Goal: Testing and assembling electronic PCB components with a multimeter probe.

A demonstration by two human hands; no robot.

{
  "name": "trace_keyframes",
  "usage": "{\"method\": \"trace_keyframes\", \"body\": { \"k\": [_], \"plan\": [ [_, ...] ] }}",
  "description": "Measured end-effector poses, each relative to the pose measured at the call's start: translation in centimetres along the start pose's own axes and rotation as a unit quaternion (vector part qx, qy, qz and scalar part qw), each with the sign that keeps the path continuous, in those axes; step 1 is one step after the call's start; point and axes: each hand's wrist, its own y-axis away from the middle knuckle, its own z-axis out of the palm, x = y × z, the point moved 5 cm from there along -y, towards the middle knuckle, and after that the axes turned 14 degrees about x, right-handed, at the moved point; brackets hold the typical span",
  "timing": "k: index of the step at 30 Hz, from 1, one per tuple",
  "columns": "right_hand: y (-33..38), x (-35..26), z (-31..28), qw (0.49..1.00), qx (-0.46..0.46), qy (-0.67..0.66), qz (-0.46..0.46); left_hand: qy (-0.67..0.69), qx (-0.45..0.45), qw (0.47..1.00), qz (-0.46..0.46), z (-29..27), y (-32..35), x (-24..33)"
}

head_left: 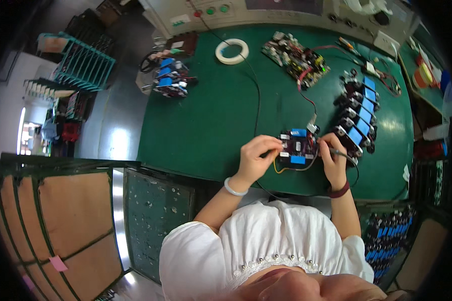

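A small dark circuit board [298, 146] with blue blocks at its far and near sides lies on the green table between my hands. My left hand [257, 154] is closed in a pinch at the board's left edge. From under those fingers a yellow wire [277, 170] loops down and joins a grey lead below the board. At the board's right edge, my right hand [333, 156] pinches a grey cable [342, 153] that trails over the fingers. A white connector [312, 127] on red and black wires meets the board's far right corner. Both sets of fingertips partly hide what they grip.
A row of blue-topped modules [362, 118] stands right of my hands. Farther back are a large circuit board [297, 58] and a white tape roll [218, 51]. More blue-topped modules [171, 78] sit at the left edge. A black cable [259, 100] crosses the green table [201, 130].
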Motion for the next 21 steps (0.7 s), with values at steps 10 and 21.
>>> {"method": "trace_keyframes", "body": {
  "k": [10,21],
  "plan": [
    [0.2,0.4,0.1,1.000,-0.001,-0.021,0.017,0.013,0.005,1.000,0.003,-0.2,0.2,-0.1],
    [-0.1,-0.2,-0.2,0.998,0.039,-0.050,0.013,0.008,0.000,1.000,0.014,-0.2,-0.7,0.4]
  ]
}}
